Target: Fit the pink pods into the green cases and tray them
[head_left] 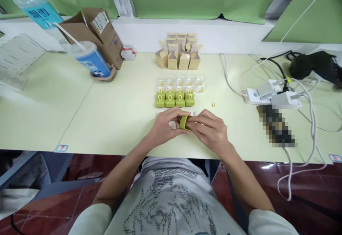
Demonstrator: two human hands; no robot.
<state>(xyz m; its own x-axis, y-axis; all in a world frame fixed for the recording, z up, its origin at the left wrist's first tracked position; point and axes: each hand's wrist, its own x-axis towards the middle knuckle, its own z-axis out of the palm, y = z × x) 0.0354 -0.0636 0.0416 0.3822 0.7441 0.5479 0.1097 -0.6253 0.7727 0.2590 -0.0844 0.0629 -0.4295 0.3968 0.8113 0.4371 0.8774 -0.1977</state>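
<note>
My left hand (166, 126) grips a small green hollow case (183, 122) between thumb and fingers, its opening facing right. The closed fingers of my right hand (210, 130) reach into that opening; whatever they pinch inside is hidden. Just beyond my hands stand two rows of green cases (175, 102) with pale yellow loops on top. Behind them are several clear plastic cups (181, 82) with small yellow pieces inside. A single small yellow loop (213, 104) lies on the table to the right. Something white under my hands is mostly covered.
Small open cardboard boxes (184, 60) stand at the back of the table (128, 103). On the left are a blue cup (93, 62) with a straw, a brown carton (107, 35) and a tilted bottle (40, 12). A power strip (252, 96) and cables (311, 114) occupy the right.
</note>
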